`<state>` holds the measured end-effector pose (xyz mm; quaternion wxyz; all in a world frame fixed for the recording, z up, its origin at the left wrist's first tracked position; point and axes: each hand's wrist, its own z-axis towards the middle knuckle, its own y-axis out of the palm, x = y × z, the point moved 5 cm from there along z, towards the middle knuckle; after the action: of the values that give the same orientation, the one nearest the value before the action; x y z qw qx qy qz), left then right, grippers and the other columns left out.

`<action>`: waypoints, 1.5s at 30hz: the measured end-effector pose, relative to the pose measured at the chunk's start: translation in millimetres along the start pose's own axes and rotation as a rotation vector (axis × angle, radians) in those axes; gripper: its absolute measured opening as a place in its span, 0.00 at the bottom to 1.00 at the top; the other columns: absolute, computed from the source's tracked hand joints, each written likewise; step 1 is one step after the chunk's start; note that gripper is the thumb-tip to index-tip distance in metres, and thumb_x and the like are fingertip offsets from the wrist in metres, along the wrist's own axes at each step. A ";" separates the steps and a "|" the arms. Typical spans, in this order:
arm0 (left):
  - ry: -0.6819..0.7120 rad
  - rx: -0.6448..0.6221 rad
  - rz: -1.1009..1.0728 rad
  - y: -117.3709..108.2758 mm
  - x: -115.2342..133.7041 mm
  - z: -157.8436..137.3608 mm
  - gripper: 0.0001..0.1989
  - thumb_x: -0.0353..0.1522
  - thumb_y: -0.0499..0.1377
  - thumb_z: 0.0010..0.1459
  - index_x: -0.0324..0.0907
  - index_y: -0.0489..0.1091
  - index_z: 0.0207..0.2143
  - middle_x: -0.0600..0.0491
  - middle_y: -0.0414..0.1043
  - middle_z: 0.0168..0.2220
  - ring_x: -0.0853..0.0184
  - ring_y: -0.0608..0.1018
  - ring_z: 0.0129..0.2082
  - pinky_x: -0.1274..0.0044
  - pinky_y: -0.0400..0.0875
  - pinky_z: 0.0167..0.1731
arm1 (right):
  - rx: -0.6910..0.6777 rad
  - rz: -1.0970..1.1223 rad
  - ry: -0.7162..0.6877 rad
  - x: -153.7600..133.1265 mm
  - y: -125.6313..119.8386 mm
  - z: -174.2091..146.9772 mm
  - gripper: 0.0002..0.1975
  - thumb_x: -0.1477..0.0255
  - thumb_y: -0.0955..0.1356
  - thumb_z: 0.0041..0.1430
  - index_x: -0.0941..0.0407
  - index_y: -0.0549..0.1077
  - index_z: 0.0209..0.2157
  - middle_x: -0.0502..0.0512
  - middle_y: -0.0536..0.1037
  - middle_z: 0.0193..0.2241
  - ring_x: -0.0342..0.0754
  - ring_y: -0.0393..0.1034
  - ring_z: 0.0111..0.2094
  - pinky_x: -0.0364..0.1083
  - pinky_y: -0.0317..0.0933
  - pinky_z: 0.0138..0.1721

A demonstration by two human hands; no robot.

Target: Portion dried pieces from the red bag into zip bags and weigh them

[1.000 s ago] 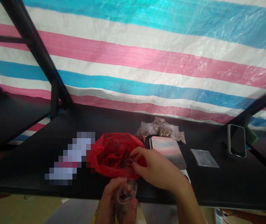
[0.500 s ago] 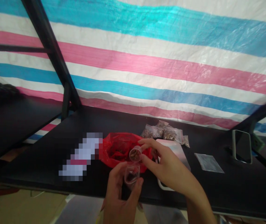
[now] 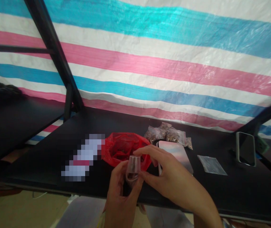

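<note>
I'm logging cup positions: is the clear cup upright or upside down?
The cup is upside down: narrow base up by the right hand, mouth down at the clear bag in the left hand.

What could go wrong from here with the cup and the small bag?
The cup is upside down at the mouth of the small bag; if the two slip apart, loose contents might spill.

The left hand holds the bag near the table's front edge, so spillage could reach the floor.

The right hand overlaps the shiny plate in view and might bump it.
</note>
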<state>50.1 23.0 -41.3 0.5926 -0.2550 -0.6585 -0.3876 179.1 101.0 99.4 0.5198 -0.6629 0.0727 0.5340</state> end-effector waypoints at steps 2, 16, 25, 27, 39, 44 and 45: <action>-0.004 0.007 0.021 -2.2 -0.3 -0.1 0.31 0.41 0.75 0.54 0.49 0.71 0.58 0.47 0.82 0.57 0.57 0.85 0.55 0.68 0.83 0.54 | 0.031 0.016 -0.004 0.6 -2.0 1.3 0.24 0.78 0.76 0.62 0.42 0.78 0.55 0.45 0.82 0.54 0.49 0.77 0.54 0.48 0.67 0.58; 0.044 0.142 0.203 0.4 11.1 -38.1 0.27 0.51 0.70 0.56 0.48 0.73 0.52 0.51 0.84 0.46 0.59 0.86 0.45 0.71 0.82 0.44 | 0.068 -0.263 0.011 54.7 22.1 41.8 0.19 0.86 0.70 0.61 0.52 0.79 0.48 0.56 0.82 0.54 0.55 0.75 0.56 0.55 0.65 0.61; -0.217 0.157 0.053 -18.5 14.6 -11.7 0.36 0.51 0.76 0.47 0.45 0.73 0.53 0.47 0.86 0.42 0.55 0.89 0.41 0.70 0.86 0.39 | 0.074 -0.351 0.050 42.8 38.2 46.3 0.13 0.79 0.71 0.67 0.52 0.80 0.51 0.58 0.82 0.53 0.58 0.76 0.55 0.56 0.64 0.58; -0.255 0.175 0.018 -23.3 14.6 -6.7 0.35 0.52 0.76 0.47 0.45 0.74 0.53 0.47 0.86 0.43 0.55 0.89 0.42 0.70 0.86 0.39 | 0.067 -0.361 0.058 42.0 42.0 47.9 0.14 0.78 0.71 0.67 0.52 0.80 0.52 0.58 0.83 0.53 0.58 0.75 0.55 0.57 0.64 0.58; -0.314 0.102 -0.005 -24.0 15.2 10.6 0.32 0.55 0.77 0.44 0.46 0.77 0.45 0.48 0.87 0.43 0.56 0.88 0.42 0.71 0.85 0.37 | -0.023 -0.226 0.025 38.4 47.4 38.1 0.09 0.75 0.73 0.65 0.53 0.82 0.46 0.56 0.84 0.47 0.53 0.77 0.50 0.51 0.64 0.55; -0.293 0.170 0.003 -24.9 24.7 9.9 0.35 0.56 0.78 0.37 0.45 0.77 0.42 0.48 0.87 0.38 0.52 0.88 0.42 0.69 0.85 0.37 | -0.022 -0.272 0.058 37.7 44.9 37.3 0.10 0.75 0.73 0.65 0.54 0.82 0.47 0.57 0.84 0.47 0.55 0.77 0.51 0.53 0.65 0.55; -0.301 0.179 0.021 -26.4 24.5 9.8 0.36 0.56 0.78 0.38 0.45 0.77 0.43 0.49 0.87 0.37 0.53 0.89 0.41 0.69 0.85 0.37 | -0.010 -0.290 0.069 37.6 43.8 37.3 0.10 0.75 0.73 0.65 0.54 0.81 0.48 0.57 0.84 0.47 0.55 0.76 0.51 0.53 0.64 0.55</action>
<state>19.3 13.0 -22.8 0.5117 -0.2633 -0.7689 -0.2786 142.8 127.1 47.3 0.5854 -0.6870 -0.0085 0.4305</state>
